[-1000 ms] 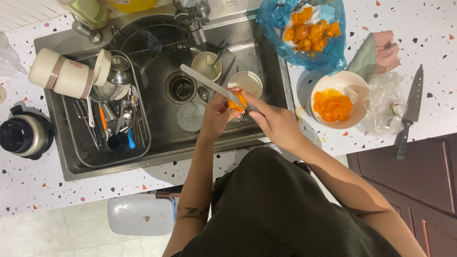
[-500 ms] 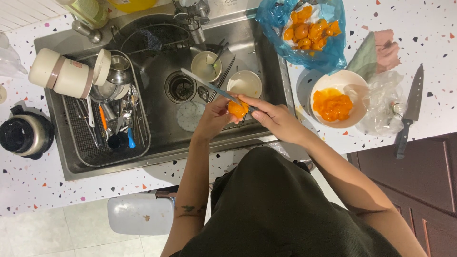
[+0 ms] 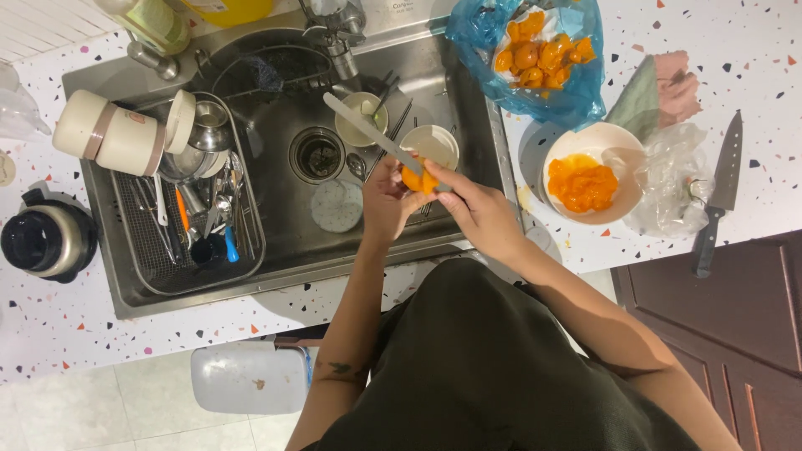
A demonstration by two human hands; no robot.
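Left hand (image 3: 386, 196): I'm cupping the orange fruit (image 3: 419, 179) over the sink (image 3: 276, 242), fingers closed around it.
Right hand (image 3: 478, 210): I'm gripping the knife (image 3: 372, 134), fingers wrapped tight.
Change: blade is now angling higher; cutting is continuing.

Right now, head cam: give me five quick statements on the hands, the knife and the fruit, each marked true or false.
1. Both hands work over the sink. True.
2. The left hand holds a small orange fruit. True.
3. The right hand is empty. False: it grips a pale-bladed knife whose blade points up and left over the sink.
4. The white bowl on the counter is empty. False: it holds orange fruit pieces.
5. The blue plastic bag with whole orange fruits lies inside the sink. False: it lies on the counter, right of the sink.
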